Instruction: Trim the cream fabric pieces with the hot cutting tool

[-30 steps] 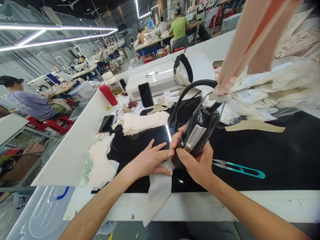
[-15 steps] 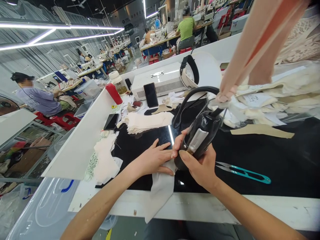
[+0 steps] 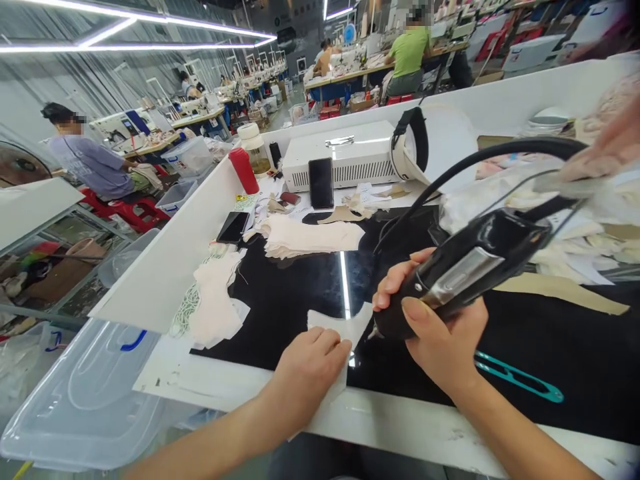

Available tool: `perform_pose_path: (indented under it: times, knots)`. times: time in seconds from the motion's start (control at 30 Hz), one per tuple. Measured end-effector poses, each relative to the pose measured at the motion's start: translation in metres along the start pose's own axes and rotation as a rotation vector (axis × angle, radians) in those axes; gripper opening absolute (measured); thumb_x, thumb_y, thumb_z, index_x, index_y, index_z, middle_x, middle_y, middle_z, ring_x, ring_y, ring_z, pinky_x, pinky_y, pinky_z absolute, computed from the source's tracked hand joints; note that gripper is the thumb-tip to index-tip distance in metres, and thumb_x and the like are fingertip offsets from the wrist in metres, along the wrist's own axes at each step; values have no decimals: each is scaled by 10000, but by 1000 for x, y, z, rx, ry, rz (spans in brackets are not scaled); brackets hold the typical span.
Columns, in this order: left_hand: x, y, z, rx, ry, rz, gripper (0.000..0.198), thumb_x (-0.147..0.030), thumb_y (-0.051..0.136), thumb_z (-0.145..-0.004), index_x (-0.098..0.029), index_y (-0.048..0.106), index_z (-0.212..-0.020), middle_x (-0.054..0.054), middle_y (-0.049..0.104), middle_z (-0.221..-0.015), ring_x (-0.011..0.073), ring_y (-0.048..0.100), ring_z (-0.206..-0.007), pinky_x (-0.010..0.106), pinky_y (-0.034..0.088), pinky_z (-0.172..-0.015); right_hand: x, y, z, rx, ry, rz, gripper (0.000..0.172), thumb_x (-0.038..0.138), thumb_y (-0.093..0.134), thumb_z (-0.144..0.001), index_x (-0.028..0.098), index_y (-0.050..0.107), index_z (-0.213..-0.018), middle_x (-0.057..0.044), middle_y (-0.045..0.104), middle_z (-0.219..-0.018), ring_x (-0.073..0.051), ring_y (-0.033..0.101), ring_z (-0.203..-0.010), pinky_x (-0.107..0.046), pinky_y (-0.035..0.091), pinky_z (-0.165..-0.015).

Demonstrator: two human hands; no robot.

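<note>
My right hand (image 3: 445, 343) is wrapped round a black corded handheld tool (image 3: 470, 267) with a metal plate on its side. The tool leans to the upper right, and its small metal tip points down beside a white fabric piece (image 3: 350, 325). Closed on that fabric is my left hand (image 3: 310, 367), fingers bent over it near the table's front edge; part of the cloth lies hidden under the hand. Teal thread snips (image 3: 523, 380) lie right of my right hand, their blades hidden behind my wrist.
A stack of pale fabric pieces (image 3: 313, 237) and another pile (image 3: 215, 300) lie on the black work surface (image 3: 280, 293). Behind stand a white vented box (image 3: 345, 150), a phone (image 3: 321, 183) and a red cup (image 3: 244, 170). A tan strip (image 3: 565, 290) lies right.
My left hand has gone from fingers spread flat to closed on the fabric, drawing nearer the front edge. The tool has moved right in my right hand, off the fabric, and tilts more.
</note>
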State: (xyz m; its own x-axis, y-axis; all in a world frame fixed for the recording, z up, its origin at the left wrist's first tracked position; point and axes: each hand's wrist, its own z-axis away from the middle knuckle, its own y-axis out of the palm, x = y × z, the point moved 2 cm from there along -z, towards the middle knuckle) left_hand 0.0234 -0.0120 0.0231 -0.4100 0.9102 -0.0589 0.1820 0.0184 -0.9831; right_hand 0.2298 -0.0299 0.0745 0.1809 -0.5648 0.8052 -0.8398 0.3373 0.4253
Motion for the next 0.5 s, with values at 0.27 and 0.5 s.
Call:
perform_pose_path:
  times: [0.27,0.5]
  knots:
    - [50,-14,2,50,204,201,259,-110,557,-1188,-238,757,-1292,49,824,-1272,208,742,-1346,440,468,-1327,9,1,0,-26,15,15,443,491,1014,-831,319,722,-1115,20,686,-797,-198,666,-598,-365,598,-539]
    - [61,-3,-16,-43,185,281,367,2,586,-1099,-162,753,-1382,118,821,-1369,234,778,-1310,373,585,-1226,10,4,6,28,29,-36,428,437,1018,-839,302,731,-1126,21,686,-794,-193,674,-611,-360,621,-563]
